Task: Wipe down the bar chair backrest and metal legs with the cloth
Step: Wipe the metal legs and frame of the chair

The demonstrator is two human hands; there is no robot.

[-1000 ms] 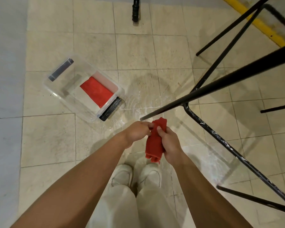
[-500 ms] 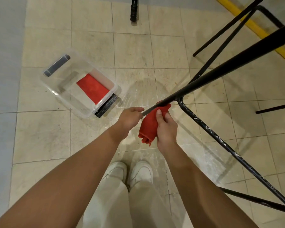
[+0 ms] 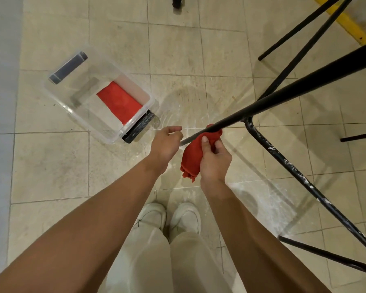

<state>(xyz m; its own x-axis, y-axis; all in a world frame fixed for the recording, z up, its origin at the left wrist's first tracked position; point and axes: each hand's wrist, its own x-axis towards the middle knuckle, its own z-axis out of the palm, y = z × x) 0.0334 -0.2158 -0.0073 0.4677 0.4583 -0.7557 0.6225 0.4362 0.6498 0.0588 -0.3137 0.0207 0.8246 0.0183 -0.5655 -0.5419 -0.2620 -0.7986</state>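
A black metal chair leg point(image 3: 283, 96) slants from the upper right down to its tip in front of me. My right hand point(image 3: 215, 159) grips a bunched red cloth point(image 3: 191, 157), whose top presses against the underside of the leg near the tip. My left hand point(image 3: 166, 144) has curled fingers right at the leg's tip; whether it holds the tip is unclear. A paint-flecked black brace point(image 3: 283, 163) runs from the leg down to the right. The backrest is out of view.
A clear plastic box point(image 3: 76, 115) with dark handles sits on the tiled floor at left, with another red cloth point(image 3: 119, 102) inside. More black chair legs point(image 3: 300, 24) cross the upper right, near a yellow floor line point(image 3: 347, 20). My white shoes point(image 3: 169, 216) are below.
Both hands rose from holding the cloth together. The right hand brought the cloth up under the leg and slid it a little along it; the left hand moved to the leg's tip.
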